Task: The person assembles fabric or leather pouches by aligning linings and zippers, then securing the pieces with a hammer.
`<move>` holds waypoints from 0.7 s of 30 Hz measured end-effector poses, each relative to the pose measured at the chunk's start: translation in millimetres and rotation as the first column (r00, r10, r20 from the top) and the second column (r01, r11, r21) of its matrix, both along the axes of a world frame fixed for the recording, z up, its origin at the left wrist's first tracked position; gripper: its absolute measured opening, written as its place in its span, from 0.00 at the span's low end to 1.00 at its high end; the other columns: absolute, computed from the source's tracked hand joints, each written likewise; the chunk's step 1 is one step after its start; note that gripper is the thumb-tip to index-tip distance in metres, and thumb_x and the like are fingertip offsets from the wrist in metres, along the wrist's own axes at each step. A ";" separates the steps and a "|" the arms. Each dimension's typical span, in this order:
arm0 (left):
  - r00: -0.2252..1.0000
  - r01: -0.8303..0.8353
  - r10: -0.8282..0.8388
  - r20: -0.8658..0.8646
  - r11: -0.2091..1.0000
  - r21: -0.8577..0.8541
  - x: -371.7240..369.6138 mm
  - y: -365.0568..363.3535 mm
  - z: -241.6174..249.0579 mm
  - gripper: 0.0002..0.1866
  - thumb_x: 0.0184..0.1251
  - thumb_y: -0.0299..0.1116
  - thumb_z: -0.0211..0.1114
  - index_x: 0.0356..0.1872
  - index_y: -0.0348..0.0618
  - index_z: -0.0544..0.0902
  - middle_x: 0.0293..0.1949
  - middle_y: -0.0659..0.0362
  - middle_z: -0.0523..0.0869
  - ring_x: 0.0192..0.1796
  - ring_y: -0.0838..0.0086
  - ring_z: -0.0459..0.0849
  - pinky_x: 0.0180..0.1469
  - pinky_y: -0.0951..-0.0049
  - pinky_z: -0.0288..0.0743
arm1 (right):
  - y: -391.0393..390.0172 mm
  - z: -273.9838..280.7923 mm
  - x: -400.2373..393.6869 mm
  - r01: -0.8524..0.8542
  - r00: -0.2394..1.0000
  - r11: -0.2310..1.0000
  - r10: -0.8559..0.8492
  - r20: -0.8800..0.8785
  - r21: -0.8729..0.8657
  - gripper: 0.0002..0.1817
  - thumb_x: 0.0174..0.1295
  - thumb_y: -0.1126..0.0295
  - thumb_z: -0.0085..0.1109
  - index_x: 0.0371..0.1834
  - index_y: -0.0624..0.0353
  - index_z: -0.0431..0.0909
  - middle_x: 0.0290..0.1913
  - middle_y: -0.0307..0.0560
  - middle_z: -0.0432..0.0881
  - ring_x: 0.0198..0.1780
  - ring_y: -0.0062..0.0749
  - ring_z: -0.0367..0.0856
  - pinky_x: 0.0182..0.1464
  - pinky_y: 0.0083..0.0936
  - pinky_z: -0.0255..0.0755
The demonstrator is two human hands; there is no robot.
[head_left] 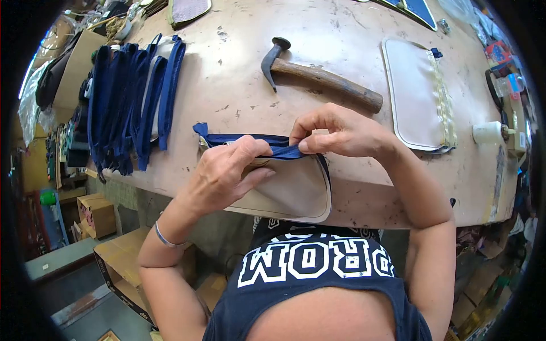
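Note:
A beige pouch [298, 190] with dark edging lies at the front edge of the table, its lower part reaching toward my body. Along its top runs a blue zipper strip [242, 138] with a loose end at the left. My left hand [224, 173] grips the top edge of the pouch, fingers curled over the blue strip and thumb on the near side. Just to its right, my right hand [341, 133] pinches the blue strip between thumb and fingertips. The fingers cover part of the edge.
Beyond my hands a hammer [324, 82] with a wooden handle lies on the worn table [227, 68]. Several blue strips [133, 102] are piled at the left edge. At right are another beige pouch [409, 94] and a white spool [487, 132]. Cardboard boxes [122, 258] stand below left.

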State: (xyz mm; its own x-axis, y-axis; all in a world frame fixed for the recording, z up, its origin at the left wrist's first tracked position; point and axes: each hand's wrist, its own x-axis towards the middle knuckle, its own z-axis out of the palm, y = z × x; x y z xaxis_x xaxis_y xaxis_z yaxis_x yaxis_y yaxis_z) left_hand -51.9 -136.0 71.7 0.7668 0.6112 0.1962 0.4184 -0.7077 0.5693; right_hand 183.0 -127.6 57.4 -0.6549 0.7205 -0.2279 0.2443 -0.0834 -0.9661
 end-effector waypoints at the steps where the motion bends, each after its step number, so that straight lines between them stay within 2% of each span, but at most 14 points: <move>1: 1.000 0.005 -0.006 0.026 1.000 0.008 3.1 0.1 -5.5 0.16 0.46 0.26 0.69 0.39 0.42 0.75 0.32 0.56 0.80 0.29 0.67 0.80 0.32 0.71 0.74 | -0.9 1.5 1.8 0.003 0.999 1.000 -0.002 0.034 -0.017 0.09 0.58 0.68 0.54 0.33 0.64 0.77 0.26 0.34 0.73 0.31 0.16 0.67 0.36 0.17 0.63; 5: 0.996 0.090 -0.091 0.006 0.993 0.082 11.2 6.7 -9.7 0.14 0.47 0.23 0.65 0.37 0.44 0.75 0.31 0.59 0.80 0.29 0.66 0.79 0.32 0.70 0.73 | -4.5 -2.9 7.8 0.009 0.999 1.000 -0.010 0.053 0.016 0.11 0.62 0.65 0.54 0.33 0.64 0.76 0.25 0.33 0.73 0.31 0.17 0.67 0.35 0.18 0.63; 8: 0.996 0.088 -0.088 0.004 0.996 -0.010 6.6 14.1 -15.2 0.14 0.47 0.22 0.64 0.37 0.45 0.76 0.31 0.60 0.79 0.29 0.67 0.78 0.33 0.72 0.72 | -5.1 -0.9 7.6 0.041 0.986 0.999 -0.041 0.162 -0.001 0.09 0.61 0.68 0.54 0.33 0.64 0.76 0.23 0.36 0.73 0.29 0.20 0.68 0.33 0.21 0.63; 11: 0.995 0.073 -0.075 0.059 0.997 0.031 11.6 13.3 -20.0 0.13 0.46 0.21 0.63 0.36 0.45 0.77 0.31 0.61 0.80 0.28 0.68 0.78 0.30 0.72 0.72 | -11.2 4.4 0.8 -0.020 0.954 0.972 -0.050 0.294 0.233 0.08 0.59 0.70 0.54 0.33 0.65 0.76 0.23 0.44 0.75 0.27 0.26 0.70 0.32 0.25 0.64; 14: 0.990 0.142 -0.136 -0.041 0.966 0.216 10.7 12.9 -19.9 0.14 0.45 0.17 0.63 0.36 0.43 0.77 0.31 0.57 0.79 0.29 0.66 0.79 0.27 0.71 0.72 | -12.7 2.2 1.2 0.008 0.955 0.963 -0.087 0.284 0.268 0.07 0.57 0.70 0.55 0.33 0.64 0.76 0.24 0.51 0.76 0.26 0.34 0.72 0.31 0.29 0.65; 21: 0.984 0.136 -0.156 0.085 0.970 0.201 13.0 15.1 -31.2 0.15 0.44 0.16 0.62 0.36 0.41 0.77 0.32 0.55 0.78 0.30 0.65 0.79 0.29 0.70 0.74 | -15.9 -5.7 -9.2 0.025 0.930 0.921 -0.164 0.328 0.388 0.08 0.55 0.70 0.56 0.32 0.64 0.76 0.26 0.54 0.78 0.29 0.45 0.76 0.32 0.35 0.67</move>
State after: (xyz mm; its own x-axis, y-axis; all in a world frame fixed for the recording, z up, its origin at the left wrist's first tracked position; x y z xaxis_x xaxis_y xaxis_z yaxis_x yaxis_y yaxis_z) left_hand -38.9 -120.9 40.5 0.8154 0.4369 0.3798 0.2507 -0.8579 0.4486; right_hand 173.8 -143.5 51.8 -0.5077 0.8514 -0.1319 0.5788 0.2237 -0.7841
